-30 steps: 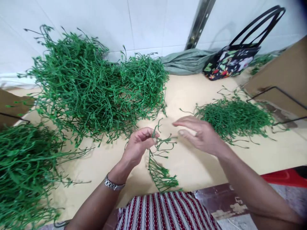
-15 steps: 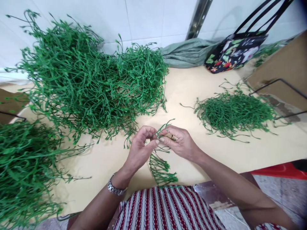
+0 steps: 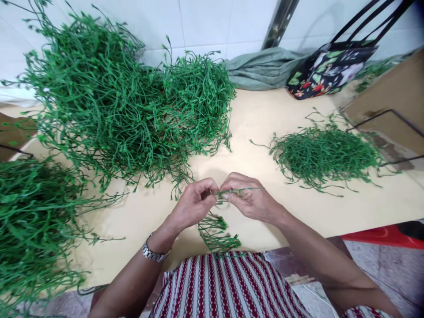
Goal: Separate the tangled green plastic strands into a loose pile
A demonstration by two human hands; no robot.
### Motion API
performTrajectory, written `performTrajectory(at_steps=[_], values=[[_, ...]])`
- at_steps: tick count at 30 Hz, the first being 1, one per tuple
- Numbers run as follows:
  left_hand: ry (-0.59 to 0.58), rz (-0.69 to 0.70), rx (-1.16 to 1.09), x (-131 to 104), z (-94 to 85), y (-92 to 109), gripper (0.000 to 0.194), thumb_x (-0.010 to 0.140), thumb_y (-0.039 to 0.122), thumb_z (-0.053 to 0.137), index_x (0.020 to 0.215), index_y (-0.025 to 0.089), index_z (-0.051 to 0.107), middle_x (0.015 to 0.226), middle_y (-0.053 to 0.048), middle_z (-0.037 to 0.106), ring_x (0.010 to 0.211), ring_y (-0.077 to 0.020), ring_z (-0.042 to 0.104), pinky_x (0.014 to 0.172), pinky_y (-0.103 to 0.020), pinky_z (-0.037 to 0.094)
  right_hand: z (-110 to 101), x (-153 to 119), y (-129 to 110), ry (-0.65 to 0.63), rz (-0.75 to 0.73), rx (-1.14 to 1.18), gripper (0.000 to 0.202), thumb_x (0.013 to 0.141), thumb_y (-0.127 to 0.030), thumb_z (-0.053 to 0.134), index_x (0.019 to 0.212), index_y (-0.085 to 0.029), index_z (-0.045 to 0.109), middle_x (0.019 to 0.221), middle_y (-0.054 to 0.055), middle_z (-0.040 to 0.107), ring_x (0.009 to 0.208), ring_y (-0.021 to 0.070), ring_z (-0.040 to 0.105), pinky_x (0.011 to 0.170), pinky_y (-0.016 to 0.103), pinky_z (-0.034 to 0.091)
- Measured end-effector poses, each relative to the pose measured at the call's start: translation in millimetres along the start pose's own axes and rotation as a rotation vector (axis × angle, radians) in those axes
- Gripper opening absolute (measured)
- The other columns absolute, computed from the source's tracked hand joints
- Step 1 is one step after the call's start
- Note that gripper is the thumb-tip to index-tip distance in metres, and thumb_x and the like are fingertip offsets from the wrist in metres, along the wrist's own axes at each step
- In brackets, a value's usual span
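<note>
Close together above the table's near side, my left hand and my right hand are both closed in a pinch on a thin green artificial stem. The stem lies roughly level, its right end crossing the right fingers. Just below the hands, a fringed green artificial sprig reaches down to the striped clothing; whether it joins the held stem is hidden. A large heap of similar green stems with small bud tips rises beyond the left hand. A smaller pile of stems lies to the right.
Another thick heap of greenery covers the table's left end. Against the tiled wall are a grey-green cloth and a black floral bag. A cardboard box with a black wire stands at right. Something red is below the table edge.
The pinched stem has swung from slanting upward to lying nearly level across the right fingers. Both hands have shifted slightly, and the hanging sprig has moved a little left.
</note>
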State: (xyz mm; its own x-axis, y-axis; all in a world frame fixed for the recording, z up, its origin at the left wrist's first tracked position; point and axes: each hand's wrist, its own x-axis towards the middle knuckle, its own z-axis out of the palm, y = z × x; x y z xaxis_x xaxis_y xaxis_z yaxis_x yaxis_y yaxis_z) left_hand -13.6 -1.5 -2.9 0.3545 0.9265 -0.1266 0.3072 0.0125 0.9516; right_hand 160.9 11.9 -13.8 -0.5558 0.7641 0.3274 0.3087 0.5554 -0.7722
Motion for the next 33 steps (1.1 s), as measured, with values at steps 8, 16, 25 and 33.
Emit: performTrajectory(at_steps=[8,16,25,33], values=[[-0.04,-0.109,-0.106,-1,2.5,-2,0.007,0.069,0.012,0.044,0.062,0.013,0.048,0.053,0.006,0.032,0.05,-0.0057,0.027,0.046,-0.018,0.022,-2,0,2,-0.065,0.019,0.014,0.009,0.083,-0.015,0.05,0.078,-0.014,0.058,0.072,0.004,0.056,0.066,0.0119,0.053,0.059,0.023,0.042],[-0.064,-0.038,-0.07,1,0.4,-7,0.011,0.072,0.022,0.057,0.066,0.012,0.055,0.057,0.004,0.044,0.053,-0.0075,0.038,0.05,-0.019,0.03,4,-3,4,-0.062,0.241,0.318,0.01,0.08,-0.022,0.054,0.074,-0.014,0.058,0.067,0.0,0.055,0.061,0.0093,0.051,0.055,0.021,0.042],[-0.181,0.148,0.211,-4,-6.6,-1,0.024,0.077,0.02,0.049,0.054,0.015,0.048,0.052,0.003,0.038,0.05,-0.0084,0.035,0.05,-0.021,0.027,8,-11,7,-0.11,0.118,0.204,0.016,0.083,-0.027,0.051,0.072,-0.016,0.051,0.065,-0.001,0.05,0.057,0.0085,0.045,0.052,0.02,0.036],[-0.4,0.179,0.258,-6,-0.6,0,0.022,0.072,0.012,0.044,0.05,0.015,0.047,0.051,0.003,0.039,0.049,-0.0083,0.035,0.05,-0.023,0.028,-4,-7,14,-0.461,-0.246,-0.063,0.021,0.079,-0.01,0.04,0.061,-0.019,0.039,0.059,-0.003,0.039,0.059,0.0112,0.037,0.061,0.025,0.032]])
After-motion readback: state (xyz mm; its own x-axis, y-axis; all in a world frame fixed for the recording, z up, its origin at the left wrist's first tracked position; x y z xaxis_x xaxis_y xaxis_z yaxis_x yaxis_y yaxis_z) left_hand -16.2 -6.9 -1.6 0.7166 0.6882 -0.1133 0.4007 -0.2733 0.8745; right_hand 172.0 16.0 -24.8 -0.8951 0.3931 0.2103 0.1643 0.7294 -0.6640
